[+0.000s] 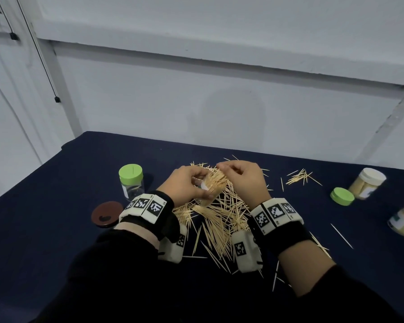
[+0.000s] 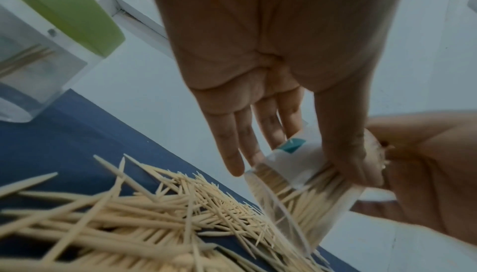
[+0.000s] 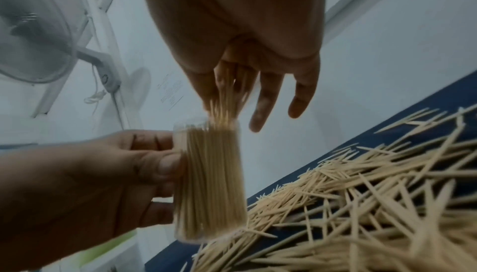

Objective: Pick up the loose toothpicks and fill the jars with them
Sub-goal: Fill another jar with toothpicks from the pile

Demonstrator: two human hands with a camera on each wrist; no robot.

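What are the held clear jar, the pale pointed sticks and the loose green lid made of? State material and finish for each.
Clear round jar: probably smooth transparent plastic, since its contents show through; glass is possible.
Pale pointed toothpicks: matte wood or bamboo, uniformly tan.
Loose green round lid: opaque plastic, evenly coloured with a soft sheen.

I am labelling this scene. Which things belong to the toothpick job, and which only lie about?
Job:
- open jar, held by left hand
- toothpick bunch, pinched by right hand
- loose toothpicks
- green-lidded jar

Lying about:
- brown lid
- loose green lid
- two filled white-lidded jars
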